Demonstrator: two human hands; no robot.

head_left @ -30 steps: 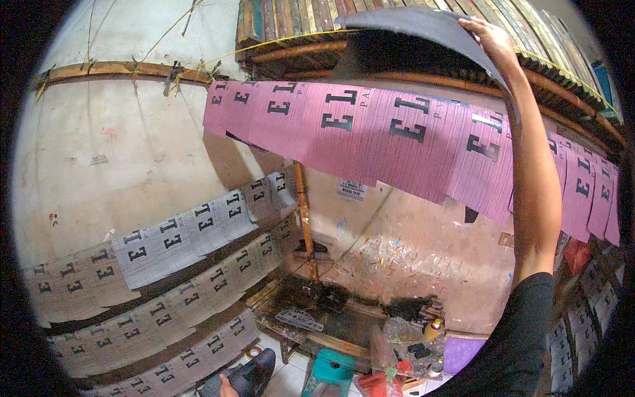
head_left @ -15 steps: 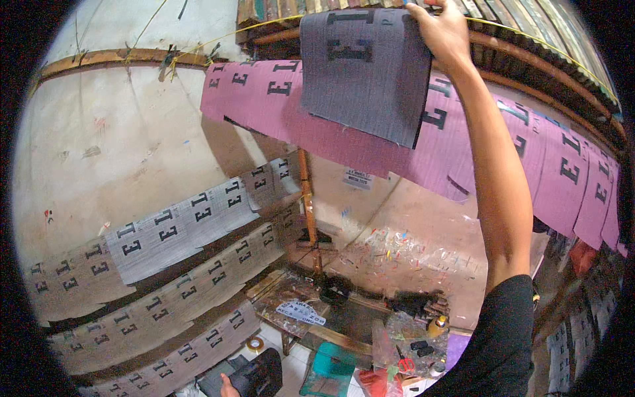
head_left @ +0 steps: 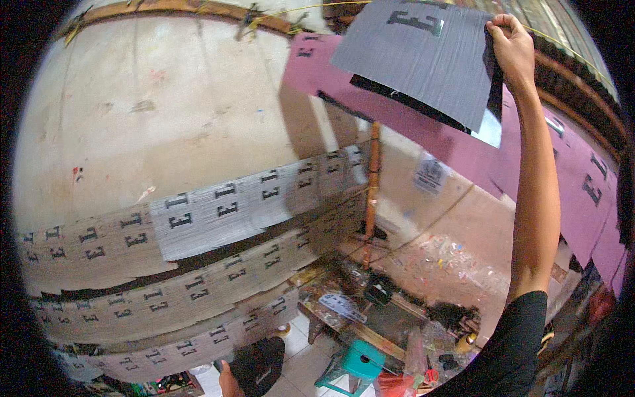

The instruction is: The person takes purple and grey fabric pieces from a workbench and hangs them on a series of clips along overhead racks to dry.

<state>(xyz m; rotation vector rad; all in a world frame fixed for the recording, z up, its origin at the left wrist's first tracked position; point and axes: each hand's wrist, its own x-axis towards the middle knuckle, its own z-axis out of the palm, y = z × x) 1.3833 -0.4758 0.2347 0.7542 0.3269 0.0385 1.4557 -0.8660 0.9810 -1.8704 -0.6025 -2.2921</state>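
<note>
My right hand (head_left: pixel 512 49) is raised high at the upper right, its fingers closed on the right edge of a grey printed sheet (head_left: pixel 417 66) with black lettering. The sheet hangs near a yellow line (head_left: pixel 311 9), and its black underside shows along the lower edge. Behind it hangs a row of pink printed sheets (head_left: pixel 317 69). Low at the bottom, my left hand (head_left: pixel 229 382) grips dark sheets (head_left: pixel 261 364), with mainly the thumb visible and the other fingers hidden.
Rows of grey printed sheets (head_left: pixel 198 218) hang along the left wall. A wooden post (head_left: pixel 372 192) stands in the corner. Below are a teal stool (head_left: pixel 362 360), a cluttered low table (head_left: pixel 331 308), red-handled scissors (head_left: pixel 431 376) and a yellow bottle (head_left: pixel 466 342).
The view has swung left, so the scene sits further right. My right hand has moved to the grey sheet's side edge, and its lower end now tilts out, showing black beneath.
</note>
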